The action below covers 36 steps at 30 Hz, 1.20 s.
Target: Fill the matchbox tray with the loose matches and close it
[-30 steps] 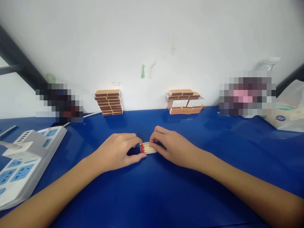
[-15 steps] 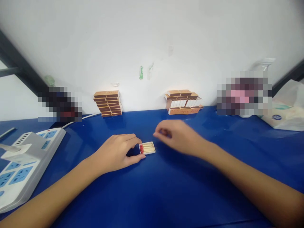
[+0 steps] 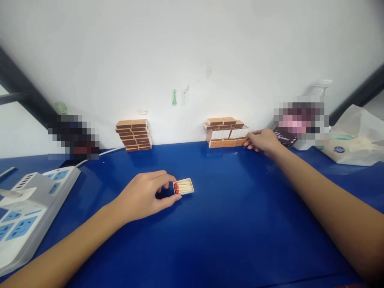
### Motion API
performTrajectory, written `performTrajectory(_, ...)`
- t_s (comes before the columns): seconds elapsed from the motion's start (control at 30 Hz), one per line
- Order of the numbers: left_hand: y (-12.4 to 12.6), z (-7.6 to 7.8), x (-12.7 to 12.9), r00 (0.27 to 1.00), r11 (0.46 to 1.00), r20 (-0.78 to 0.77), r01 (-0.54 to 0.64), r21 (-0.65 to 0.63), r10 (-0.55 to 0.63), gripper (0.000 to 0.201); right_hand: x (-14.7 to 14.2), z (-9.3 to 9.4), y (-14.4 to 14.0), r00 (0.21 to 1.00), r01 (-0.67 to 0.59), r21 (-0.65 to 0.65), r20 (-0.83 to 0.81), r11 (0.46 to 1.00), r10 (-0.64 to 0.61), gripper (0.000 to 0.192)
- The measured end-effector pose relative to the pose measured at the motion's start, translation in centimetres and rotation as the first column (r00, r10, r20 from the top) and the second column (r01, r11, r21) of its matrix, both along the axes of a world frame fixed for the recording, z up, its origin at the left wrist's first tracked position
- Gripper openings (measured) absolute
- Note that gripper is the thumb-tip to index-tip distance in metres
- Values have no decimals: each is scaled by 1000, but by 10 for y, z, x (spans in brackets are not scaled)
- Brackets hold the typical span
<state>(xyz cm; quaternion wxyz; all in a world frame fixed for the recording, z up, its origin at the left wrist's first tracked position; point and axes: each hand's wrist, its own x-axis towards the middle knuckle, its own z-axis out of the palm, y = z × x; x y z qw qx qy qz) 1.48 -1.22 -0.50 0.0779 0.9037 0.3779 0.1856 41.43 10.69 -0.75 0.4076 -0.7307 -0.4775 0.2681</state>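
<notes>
A small open tray of red-tipped matches lies on the blue table. My left hand rests beside it, thumb and fingers touching its left end. My right hand is stretched out to the back right, fingertips at the right end of a stack of matchbox sleeves and trays against the wall. Whether it grips a piece of that stack I cannot tell. A second stack of brown matchboxes stands at the wall to the left.
A white and blue power strip with a plug in it lies at the left edge, its cable running to the wall. A plastic bag sits at the far right. Blurred objects stand at the wall on both sides.
My right hand has left the match tray and moved back and right to the right-hand stack at the wall. My left hand stays at the tray.
</notes>
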Motion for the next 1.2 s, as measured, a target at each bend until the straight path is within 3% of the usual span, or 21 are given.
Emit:
performTrajectory(0.33,1,1,-2,1000,1000,-14,-6,25,7,23,1,2,1,997,73,-33,0,997,-73,26)
performTrajectory(0.5,2,2,-2,1000,998,-23,-4,62,5,23,2,5,0,984,156,46,81,987,-160,19)
performTrajectory(0.6,2,1,-2,999,993,-5,-44,111,45,23,5,19,-5,904,257,269,273,928,-330,13)
performTrajectory(0.67,3,-1,-3,995,984,30,-102,146,99,24,-1,31,-14,806,237,501,378,832,-457,15)
performTrajectory(0.7,3,-2,-3,991,979,51,-134,157,127,25,-9,37,-20,796,203,582,371,788,-479,17)
performTrajectory(0.77,4,-3,-4,981,968,80,-187,166,175,26,-33,42,-36,905,141,612,240,779,-352,21)
performTrajectory(0.83,5,-4,-5,973,958,91,-225,176,211,28,-64,39,-53,999,-21,462,52,887,-3,29)
performTrajectory(0.9,6,-5,-6,964,944,101,-262,199,246,32,-97,29,-69,957,-261,336,-33,905,288,37)
performTrajectory(0.97,7,-5,-6,956,932,117,-288,218,268,35,-123,17,-82,880,-431,252,-93,867,465,39)
performTrajectory(1.07,8,-6,-7,957,932,130,-283,229,258,36,-142,3,-93,812,-532,199,-157,823,563,38)
performTrajectory(1.2,10,-10,-7,968,946,142,-237,223,209,36,-144,-3,-97,813,-534,191,-152,823,563,36)
